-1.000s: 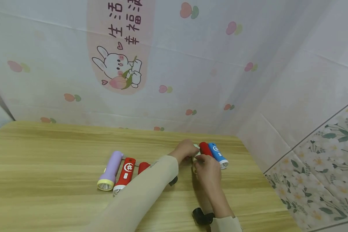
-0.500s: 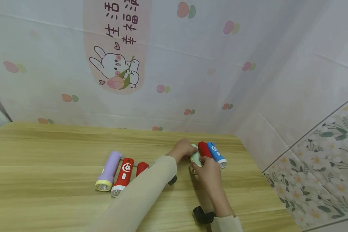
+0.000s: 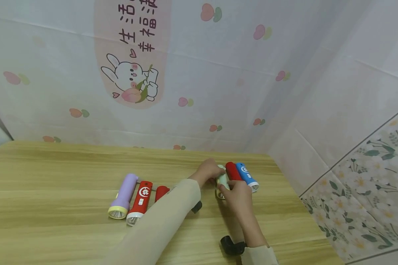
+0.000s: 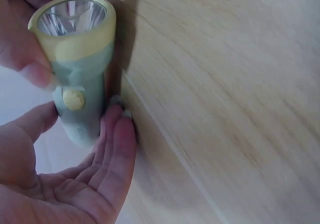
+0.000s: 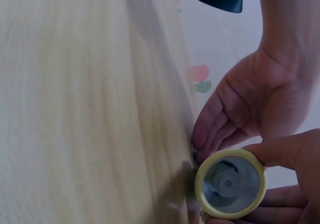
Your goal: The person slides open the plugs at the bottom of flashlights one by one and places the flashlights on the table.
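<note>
A pale green flashlight (image 3: 223, 179) with a yellow head ring lies near the table's back right. My left hand (image 3: 208, 171) holds its tail end, thumb on one side and fingers on the other, as the left wrist view shows. Near the flashlight's head, my right hand (image 3: 240, 195) grips it between thumb and fingers. A round yellow switch on the flashlight (image 4: 82, 74) faces up between the two hands. The right wrist view looks straight into its lens (image 5: 230, 184). Just right of it lie a red flashlight (image 3: 232, 170), partly behind my right hand, and a blue flashlight (image 3: 247, 176).
Further left on the wooden table (image 3: 69, 176) lie a purple flashlight (image 3: 124, 195), a red flashlight with a white ring (image 3: 140, 200) and another red flashlight (image 3: 161, 192), mostly hidden by my left sleeve (image 3: 162, 217). A patterned curtain (image 3: 199, 73) hangs behind.
My right fingers have shifted slightly toward the head, uncovering more of the green flashlight. The left hand stays at the tail. The head view has drifted a little.
</note>
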{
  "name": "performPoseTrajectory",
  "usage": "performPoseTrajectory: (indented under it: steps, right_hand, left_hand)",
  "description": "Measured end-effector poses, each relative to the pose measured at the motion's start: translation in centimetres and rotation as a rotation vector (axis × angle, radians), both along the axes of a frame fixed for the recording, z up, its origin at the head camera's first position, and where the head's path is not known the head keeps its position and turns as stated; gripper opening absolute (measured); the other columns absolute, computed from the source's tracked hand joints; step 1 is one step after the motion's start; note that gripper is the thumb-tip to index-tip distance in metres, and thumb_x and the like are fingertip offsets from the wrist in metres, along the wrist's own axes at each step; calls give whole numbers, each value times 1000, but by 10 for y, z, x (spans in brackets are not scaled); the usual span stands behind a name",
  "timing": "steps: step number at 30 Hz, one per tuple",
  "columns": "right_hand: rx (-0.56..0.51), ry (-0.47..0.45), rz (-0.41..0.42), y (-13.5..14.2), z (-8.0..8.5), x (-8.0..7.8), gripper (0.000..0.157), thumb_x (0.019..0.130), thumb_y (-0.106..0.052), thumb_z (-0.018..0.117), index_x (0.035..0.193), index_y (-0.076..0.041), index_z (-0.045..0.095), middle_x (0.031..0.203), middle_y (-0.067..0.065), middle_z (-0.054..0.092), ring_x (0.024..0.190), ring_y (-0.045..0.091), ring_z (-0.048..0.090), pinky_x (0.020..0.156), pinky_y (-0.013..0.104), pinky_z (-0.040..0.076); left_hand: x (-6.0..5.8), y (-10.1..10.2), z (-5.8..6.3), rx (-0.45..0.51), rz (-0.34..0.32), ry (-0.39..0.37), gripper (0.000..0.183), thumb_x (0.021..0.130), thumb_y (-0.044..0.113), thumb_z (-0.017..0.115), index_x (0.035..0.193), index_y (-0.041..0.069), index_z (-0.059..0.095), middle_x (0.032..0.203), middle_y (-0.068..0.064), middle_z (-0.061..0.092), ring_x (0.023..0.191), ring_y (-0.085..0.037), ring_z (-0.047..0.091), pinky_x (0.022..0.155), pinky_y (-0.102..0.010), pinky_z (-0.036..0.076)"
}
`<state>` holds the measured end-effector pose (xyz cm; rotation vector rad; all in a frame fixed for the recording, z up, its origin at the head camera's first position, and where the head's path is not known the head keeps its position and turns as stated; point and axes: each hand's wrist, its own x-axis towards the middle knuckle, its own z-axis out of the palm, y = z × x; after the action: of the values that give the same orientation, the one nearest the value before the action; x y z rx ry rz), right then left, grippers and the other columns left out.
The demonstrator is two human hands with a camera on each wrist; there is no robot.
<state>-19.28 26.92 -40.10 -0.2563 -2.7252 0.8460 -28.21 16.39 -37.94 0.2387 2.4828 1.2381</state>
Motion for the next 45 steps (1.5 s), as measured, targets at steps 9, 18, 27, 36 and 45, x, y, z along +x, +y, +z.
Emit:
performPoseTrajectory:
  steps: [9,18,27,36,45]
  right_hand:
    - [-17,6,-22,0,10,2,27,87,-24,77,94,2,79,81,11,77,71,18,66,59,27,51]
    - [-44,0,-14,-3,19,5,33,89,-27,76,102,3,78,90,15,79,79,21,71,68,34,53]
    - [-104,-24,6,-5,22,6,47,90,-34,76,116,6,72,105,21,77,98,32,74,75,38,61]
    - [-218,-76,14,-9,28,7,58,92,-42,72,125,6,68,111,22,75,92,26,75,67,28,60]
    - [-321,-111,51,-18,35,10,52,91,-35,74,125,3,68,109,19,76,87,21,75,72,32,64]
  left_hand:
    - [-2,1,-1,125,21,-11,24,92,21,69,89,-2,64,77,-5,53,67,-19,55,59,-25,51]
    - [-4,-13,0,414,45,-213,32,91,17,71,107,-11,66,90,-14,69,74,-18,66,88,-40,62]
    - [-2,-23,14,435,57,-223,42,93,18,72,120,-11,58,106,-21,67,83,-27,73,88,-44,62]
    - [0,-33,25,424,9,-170,46,93,21,72,123,-11,59,110,-24,71,93,-33,76,75,-36,65]
    - [8,-51,31,415,-27,-131,44,93,26,72,117,-11,67,112,-22,72,92,-31,77,79,-34,64]
